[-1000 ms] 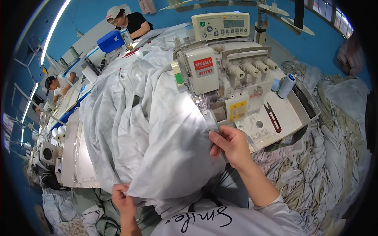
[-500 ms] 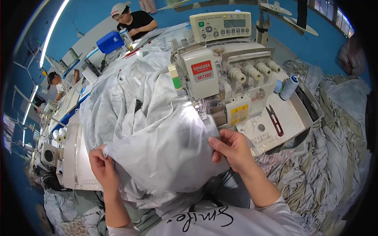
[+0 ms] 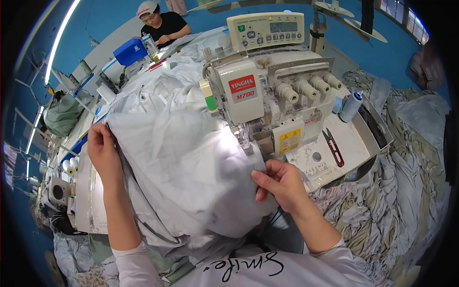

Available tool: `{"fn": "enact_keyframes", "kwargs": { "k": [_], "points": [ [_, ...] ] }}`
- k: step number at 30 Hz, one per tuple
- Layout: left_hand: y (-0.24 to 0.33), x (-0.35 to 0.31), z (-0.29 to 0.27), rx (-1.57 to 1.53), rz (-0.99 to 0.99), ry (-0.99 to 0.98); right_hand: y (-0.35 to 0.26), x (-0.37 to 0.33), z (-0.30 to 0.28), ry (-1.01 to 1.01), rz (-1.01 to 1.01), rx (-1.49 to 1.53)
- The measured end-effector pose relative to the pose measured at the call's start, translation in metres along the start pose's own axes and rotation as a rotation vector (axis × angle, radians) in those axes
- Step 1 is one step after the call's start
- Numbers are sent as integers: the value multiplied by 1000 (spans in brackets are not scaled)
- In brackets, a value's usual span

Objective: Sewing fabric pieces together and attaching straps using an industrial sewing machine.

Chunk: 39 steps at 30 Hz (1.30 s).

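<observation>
A large piece of pale grey fabric (image 3: 177,172) spreads in front of me, reaching under the lit needle area of a white overlock sewing machine (image 3: 239,107). My left hand (image 3: 103,146) is closed on the fabric's far left corner and holds it up and outward. At the fabric's right edge, just in front of the machine's needle area, my right hand (image 3: 282,184) pinches the cloth between thumb and fingers. Folds of the fabric hang down toward my lap.
Right of the machine, red-handled thread snips (image 3: 333,147) and a blue thread cone (image 3: 352,107) lie in a tray (image 3: 373,126). Heaped garments (image 3: 406,191) fill the right side. Across the table, a person (image 3: 165,28) works beside a blue machine (image 3: 130,51).
My left hand has moved up and to the left, pulling the fabric's corner with it and spreading the cloth over the bunched folds. My right hand has stayed nearly in place.
</observation>
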<state>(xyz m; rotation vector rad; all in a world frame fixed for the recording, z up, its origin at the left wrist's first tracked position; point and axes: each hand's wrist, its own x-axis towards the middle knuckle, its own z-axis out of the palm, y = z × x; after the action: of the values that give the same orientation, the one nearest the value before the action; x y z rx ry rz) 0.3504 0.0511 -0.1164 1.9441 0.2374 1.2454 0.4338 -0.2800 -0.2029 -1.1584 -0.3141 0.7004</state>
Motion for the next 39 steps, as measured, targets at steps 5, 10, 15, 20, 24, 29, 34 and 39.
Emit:
{"fn": "enact_keyframes", "kwargs": {
  "k": [5,10,15,20,24,29,34,39],
  "points": [
    [-8,39,1,-44,57,-5,0,0,2,-10,9,-12],
    [-7,81,13,24,189,24,1,1,1,13,1,-10],
    [-4,125,16,154,248,76,2,1,2,15,-8,-44],
    [7,171,24,359,372,149,1,1,3,36,-13,-44],
    [19,202,31,423,373,180,2,0,2,27,-51,-65],
    [18,189,20,508,178,-133,0,-1,7,11,-41,-64],
    [46,-68,13,657,183,-906,-2,2,-7,77,15,-99],
    [62,-171,-21,609,-227,-790,-2,1,1,2,28,-95]
  ]
}}
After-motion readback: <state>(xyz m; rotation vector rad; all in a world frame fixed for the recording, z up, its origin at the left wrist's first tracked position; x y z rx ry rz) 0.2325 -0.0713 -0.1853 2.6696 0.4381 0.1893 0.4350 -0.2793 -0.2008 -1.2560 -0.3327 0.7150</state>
